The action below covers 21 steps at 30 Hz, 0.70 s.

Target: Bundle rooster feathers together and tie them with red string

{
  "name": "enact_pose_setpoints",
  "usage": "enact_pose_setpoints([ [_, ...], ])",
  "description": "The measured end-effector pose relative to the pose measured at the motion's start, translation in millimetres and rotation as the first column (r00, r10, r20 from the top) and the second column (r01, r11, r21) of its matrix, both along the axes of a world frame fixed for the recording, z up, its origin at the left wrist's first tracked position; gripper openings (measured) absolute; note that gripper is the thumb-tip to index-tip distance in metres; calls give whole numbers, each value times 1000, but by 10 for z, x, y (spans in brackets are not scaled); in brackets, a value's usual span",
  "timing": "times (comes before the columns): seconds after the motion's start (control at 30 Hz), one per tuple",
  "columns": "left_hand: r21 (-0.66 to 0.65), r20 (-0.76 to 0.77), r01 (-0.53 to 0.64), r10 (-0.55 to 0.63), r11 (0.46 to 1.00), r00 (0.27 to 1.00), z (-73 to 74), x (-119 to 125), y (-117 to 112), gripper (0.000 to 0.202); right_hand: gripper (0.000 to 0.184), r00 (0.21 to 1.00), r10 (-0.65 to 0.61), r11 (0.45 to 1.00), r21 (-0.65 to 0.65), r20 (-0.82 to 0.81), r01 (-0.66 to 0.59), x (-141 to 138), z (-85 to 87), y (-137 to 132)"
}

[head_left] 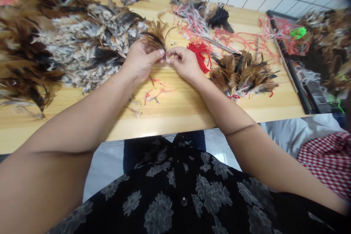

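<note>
My left hand (141, 60) is closed in a pinch on the base of a small bunch of brown feathers (156, 34) above the wooden table (181, 113). My right hand (184, 62) meets it fingertip to fingertip, its fingers pinched on a bit of red thread (166, 55) at the feather stems. Just right of my right hand lies a bundle of red thread (201, 53).
A big heap of brown, white and black feathers (63, 44) fills the table's left. A brown feather bunch (242, 73) lies at right, with pink and red thread scraps (236, 38) behind it. A black tray (298, 80) stands at the far right. Red-checked cloth (329, 161) shows lower right.
</note>
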State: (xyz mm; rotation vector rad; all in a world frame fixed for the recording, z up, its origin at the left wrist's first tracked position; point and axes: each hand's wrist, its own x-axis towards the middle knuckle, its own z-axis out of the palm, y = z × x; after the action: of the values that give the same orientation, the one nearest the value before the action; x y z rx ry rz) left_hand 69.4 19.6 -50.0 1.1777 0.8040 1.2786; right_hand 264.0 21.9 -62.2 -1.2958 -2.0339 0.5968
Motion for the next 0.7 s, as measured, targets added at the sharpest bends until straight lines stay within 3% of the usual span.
enact_pose_setpoints([
  [0.27,42,28,-32,31,999,999,-107,-35,79,69,32,995,60,996,-61,-79,-64,-9,2,-13],
  [0.4,37,60,37,-40,999,997,-107,-73,62,71,40,989,87,992,-82,-121,-98,10,-29,19],
  [0.57,-61,61,107,-103,992,993,-60,-82,-6,40,24,998,48,999,-23,-49,-49,-21,27,-25],
  [0.7,-80,5,92,-92,993,996,-39,-55,-29,36,16,997,1,1000,2,74,-1,-79,117,-111],
])
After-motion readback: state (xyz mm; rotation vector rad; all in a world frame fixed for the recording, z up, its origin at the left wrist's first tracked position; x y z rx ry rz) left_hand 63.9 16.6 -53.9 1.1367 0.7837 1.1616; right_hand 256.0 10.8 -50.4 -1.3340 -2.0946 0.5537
